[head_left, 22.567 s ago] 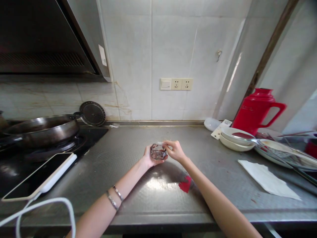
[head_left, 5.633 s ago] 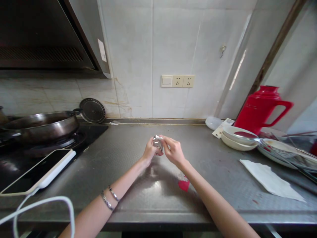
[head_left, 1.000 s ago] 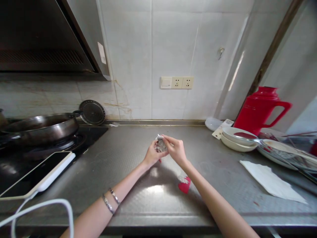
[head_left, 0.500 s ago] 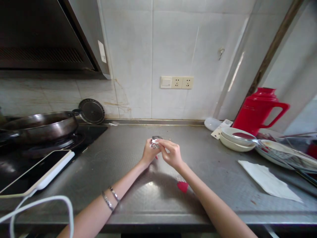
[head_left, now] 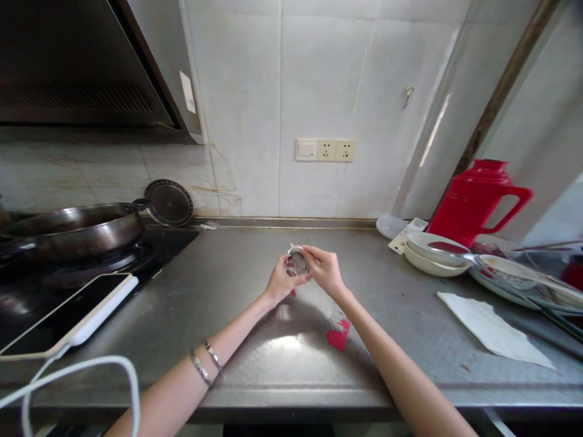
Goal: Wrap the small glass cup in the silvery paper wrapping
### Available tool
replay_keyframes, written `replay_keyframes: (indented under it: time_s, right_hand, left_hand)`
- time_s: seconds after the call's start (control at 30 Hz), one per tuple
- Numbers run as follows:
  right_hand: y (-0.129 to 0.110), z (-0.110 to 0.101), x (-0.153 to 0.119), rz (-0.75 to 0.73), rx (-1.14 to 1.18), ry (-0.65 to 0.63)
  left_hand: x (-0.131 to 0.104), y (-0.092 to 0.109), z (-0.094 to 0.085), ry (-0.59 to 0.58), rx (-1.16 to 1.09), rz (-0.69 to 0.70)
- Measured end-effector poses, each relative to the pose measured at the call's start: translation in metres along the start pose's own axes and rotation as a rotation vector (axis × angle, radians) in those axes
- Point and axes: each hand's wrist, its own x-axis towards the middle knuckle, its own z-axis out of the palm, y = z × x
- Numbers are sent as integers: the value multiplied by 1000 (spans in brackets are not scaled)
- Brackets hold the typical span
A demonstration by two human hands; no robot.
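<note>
Above the middle of the counter, my left hand [head_left: 281, 280] is wrapped round the side of a small round clear glass [head_left: 299, 263]. The glass is tilted, with its round end turned partly toward me. At its upper rim, the fingers of my right hand [head_left: 325, 270] pinch a small white piece [head_left: 294, 248] that looks like tissue, pressing it against the glass. Most of this white piece is hidden by the fingers. Both forearms reach in from the front edge, and two bracelets [head_left: 206, 361] sit on the left one.
A pan [head_left: 77, 233] rests on the cooktop at left, near a phone [head_left: 68, 315] with a white cable. At right are stacked bowls [head_left: 435, 261], a red thermos jug [head_left: 473, 203], plates and a white paper napkin [head_left: 494, 328]. A red patch [head_left: 337, 337], possibly a reflection, shows on the metal counter.
The glass has turned so that its round end shows more. My right hand has risen slightly along the rim with the white piece, and my left hand has shifted a little right.
</note>
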Motion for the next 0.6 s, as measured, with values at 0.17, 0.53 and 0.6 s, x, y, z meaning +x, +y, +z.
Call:
replay_keyframes:
  time_s: [0.17, 0.53, 0.6]
  right_hand:
    - [-3, 2, -5, -64, -16, -50]
    - [-3, 7, -13, -293, -121, -21]
    - [-5, 9, -15, -326, -119, -29]
  left_hand:
    - [0, 3, 1, 18, -15, -41]
    - [3, 8, -2, 99, 4, -50]
    - [5, 7, -4, 140, 1, -55]
